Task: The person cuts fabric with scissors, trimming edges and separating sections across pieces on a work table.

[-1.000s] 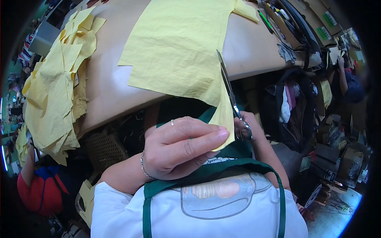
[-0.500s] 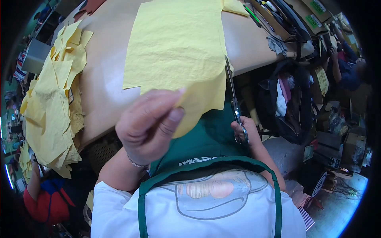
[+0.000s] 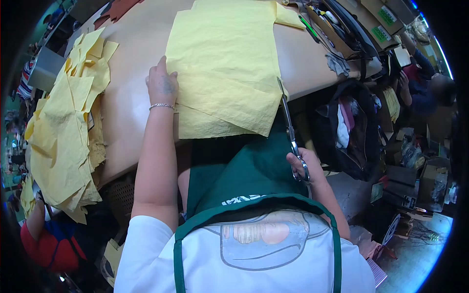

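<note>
A soft yellow sheet (image 3: 224,63), like cloth or thin leather, lies over the table with its lower end past the near edge. A loose fold crosses its lower part. My left hand (image 3: 162,82) rests at the sheet's left edge, fingers stretched forward and thumb apart, touching the border. In my right hand (image 3: 307,163) is a pair of metal scissors (image 3: 289,119), thumb and fingers at the handles. The blades point away from me along the sheet's lower right edge, their tips beside the material. Whether the blades are around the edge is hard to see.
Yellow pieces (image 3: 63,132) are heaped at the table's left end. Pens and a box of tools (image 3: 332,29) stand at the back right, near a grey rag (image 3: 338,64). A black bag (image 3: 354,132) hangs open at the right. Other people (image 3: 53,244) are nearby.
My left hand has let go of the lifted near corner and moved forward and left to the sheet's edge. The corner now lies down. The scissors stay nearly in place.
</note>
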Motion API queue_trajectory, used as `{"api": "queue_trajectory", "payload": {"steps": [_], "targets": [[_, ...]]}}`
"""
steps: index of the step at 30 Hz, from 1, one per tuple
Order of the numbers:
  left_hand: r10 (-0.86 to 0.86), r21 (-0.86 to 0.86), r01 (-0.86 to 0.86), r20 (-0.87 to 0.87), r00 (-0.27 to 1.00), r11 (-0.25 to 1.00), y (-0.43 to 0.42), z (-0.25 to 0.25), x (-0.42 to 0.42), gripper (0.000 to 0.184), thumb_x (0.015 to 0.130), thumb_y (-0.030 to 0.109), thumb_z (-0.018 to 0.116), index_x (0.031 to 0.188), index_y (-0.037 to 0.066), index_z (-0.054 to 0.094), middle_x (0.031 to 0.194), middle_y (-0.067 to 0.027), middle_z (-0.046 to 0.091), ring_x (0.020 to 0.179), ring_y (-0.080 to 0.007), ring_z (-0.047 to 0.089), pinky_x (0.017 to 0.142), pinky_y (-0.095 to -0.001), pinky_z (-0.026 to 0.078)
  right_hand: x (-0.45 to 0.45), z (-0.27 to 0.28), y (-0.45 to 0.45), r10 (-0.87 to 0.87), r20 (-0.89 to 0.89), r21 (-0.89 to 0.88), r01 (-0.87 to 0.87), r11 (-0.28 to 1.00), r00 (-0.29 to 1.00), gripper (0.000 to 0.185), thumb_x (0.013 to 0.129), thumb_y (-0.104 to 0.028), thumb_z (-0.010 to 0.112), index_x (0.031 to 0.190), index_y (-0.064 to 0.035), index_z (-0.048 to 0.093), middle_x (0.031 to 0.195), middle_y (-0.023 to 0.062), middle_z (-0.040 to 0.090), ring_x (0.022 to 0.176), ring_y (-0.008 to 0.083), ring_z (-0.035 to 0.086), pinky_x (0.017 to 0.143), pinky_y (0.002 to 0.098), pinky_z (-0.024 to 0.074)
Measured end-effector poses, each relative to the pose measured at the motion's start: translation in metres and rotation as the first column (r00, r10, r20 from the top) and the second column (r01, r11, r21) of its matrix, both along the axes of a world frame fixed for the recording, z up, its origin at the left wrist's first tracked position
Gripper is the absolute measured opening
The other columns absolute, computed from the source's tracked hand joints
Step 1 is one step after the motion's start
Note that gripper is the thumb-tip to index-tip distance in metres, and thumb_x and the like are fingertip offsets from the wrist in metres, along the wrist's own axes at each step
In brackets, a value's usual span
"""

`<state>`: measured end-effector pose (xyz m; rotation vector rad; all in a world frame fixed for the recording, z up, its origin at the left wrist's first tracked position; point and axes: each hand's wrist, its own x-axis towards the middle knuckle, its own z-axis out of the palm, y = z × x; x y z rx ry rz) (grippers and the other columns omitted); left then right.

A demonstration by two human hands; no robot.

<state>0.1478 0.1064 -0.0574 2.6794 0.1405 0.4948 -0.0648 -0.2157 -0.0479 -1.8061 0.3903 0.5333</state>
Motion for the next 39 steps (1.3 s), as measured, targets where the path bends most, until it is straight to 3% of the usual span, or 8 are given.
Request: {"api": "queue_trajectory", "payload": {"steps": [3, 8, 10, 13, 19, 27, 33, 39], "targets": [[-0.051, -0.291, 0.014, -0.117, 0.992, 0.956, 0.008, 0.006, -0.001, 0.047, 0.071, 0.006, 0.062, 0.116, 0.006, 0.048, 0.082, -0.0112, 0.058, 0.075, -0.0180, 0.057, 0.069, -0.0297, 0.045, 0.005, 0.005, -0.003, 0.047, -0.008, -0.055, -0.048, 0.997, 0.999, 0.052, 0.067, -0.057, 0.062, 0.067, -0.0064, 0.047, 0.048, -0.0019, 0.044, 0.038, 0.0061, 0.044, 0.035, 0.0201, 0.0343], [0.007, -0.359, 0.010, 0.047, 0.999, 0.933, 0.071, 0.014, -0.052, 0.039, 0.072, 0.000, 0.056, 0.111, 0.002, 0.050, 0.071, -0.0118, 0.058, 0.060, -0.0213, 0.056, 0.060, -0.0305, 0.045, 0.024, 0.028, 0.014, 0.228, -0.104, -0.171, -0.243, 0.955, 0.968, 0.052, 0.066, -0.052, 0.066, 0.061, -0.0043, 0.049, 0.048, 0.0010, 0.046, 0.041, 0.0095, 0.046, 0.039, 0.0246, 0.0374], [0.090, -0.224, -0.097, -0.042, 0.995, 0.970, 0.102, 0.033, -0.087, 0.036, 0.073, 0.002, 0.057, 0.109, 0.002, 0.051, 0.078, -0.0132, 0.058, 0.070, -0.0234, 0.056, 0.066, -0.0327, 0.045, 0.030, 0.024, 0.028, 0.339, -0.120, -0.149, -0.355, 0.923, 0.933, 0.052, 0.065, -0.051, 0.068, 0.059, -0.0034, 0.049, 0.048, 0.0023, 0.047, 0.041, 0.0105, 0.046, 0.040, 0.0257, 0.0375], [0.133, 0.373, -0.181, 0.153, 0.979, 0.910, 0.122, 0.047, -0.126, 0.034, 0.073, 0.007, 0.060, 0.106, 0.002, 0.053, 0.091, -0.0147, 0.056, 0.084, -0.0267, 0.054, 0.074, -0.0358, 0.043, 0.037, 0.022, 0.055, 0.440, -0.151, -0.076, -0.455, 0.887, 0.885, 0.047, 0.066, -0.045, 0.070, 0.063, -0.0031, 0.050, 0.049, -0.0008, 0.046, 0.042, 0.0067, 0.046, 0.038, 0.0216, 0.0357], [-0.347, 0.033, 0.346, 0.052, 0.936, 0.938, 0.018, 0.046, -0.138, 0.034, 0.072, 0.020, 0.064, 0.100, 0.003, 0.055, 0.101, -0.0141, 0.053, 0.094, -0.0310, 0.050, 0.081, -0.0371, 0.040, 0.039, 0.030, 0.069, 0.430, -0.196, -0.033, -0.445, 0.895, 0.881, 0.047, 0.068, -0.046, 0.067, 0.062, -0.0023, 0.052, 0.050, 0.0027, 0.049, 0.043, 0.0108, 0.049, 0.041, 0.0247, 0.0384], [-0.376, -0.075, 0.368, -0.210, 0.903, 0.927, -0.030, 0.033, -0.121, 0.027, 0.069, 0.027, 0.067, 0.079, 0.005, 0.056, 0.089, -0.0066, 0.053, 0.092, -0.0261, 0.047, 0.072, -0.0376, 0.041, 0.039, 0.027, 0.061, 0.440, -0.212, 0.171, -0.410, 0.896, 0.873, 0.044, 0.075, -0.047, 0.060, 0.063, -0.0053, 0.050, 0.049, 0.0005, 0.047, 0.041, 0.0085, 0.046, 0.039, 0.0221, 0.0365], [-0.513, -0.241, 0.515, 0.073, 0.855, 0.823, -0.026, 0.026, -0.115, 0.017, 0.070, 0.013, 0.065, 0.071, 0.002, 0.052, 0.086, -0.0091, 0.057, 0.086, -0.0269, 0.051, 0.072, -0.0342, 0.042, 0.043, 0.021, 0.055, 0.517, -0.178, 0.210, -0.481, 0.851, 0.837, 0.054, 0.072, -0.059, 0.054, 0.063, -0.0060, 0.048, 0.051, 0.0007, 0.048, 0.044, 0.0095, 0.048, 0.041, 0.0230, 0.0379], [-0.543, -0.259, 0.555, 0.124, 0.831, 0.791, -0.030, 0.026, -0.116, 0.015, 0.070, 0.010, 0.064, 0.071, 0.002, 0.052, 0.086, -0.0098, 0.059, 0.082, -0.0275, 0.053, 0.070, -0.0345, 0.044, 0.062, 0.022, 0.070, 0.559, -0.088, 0.249, -0.525, 0.814, 0.824, 0.062, 0.068, -0.069, 0.049, 0.067, -0.0066, 0.046, 0.057, 0.0020, 0.049, 0.051, 0.0100, 0.050, 0.048, 0.0236, 0.0411]]}}
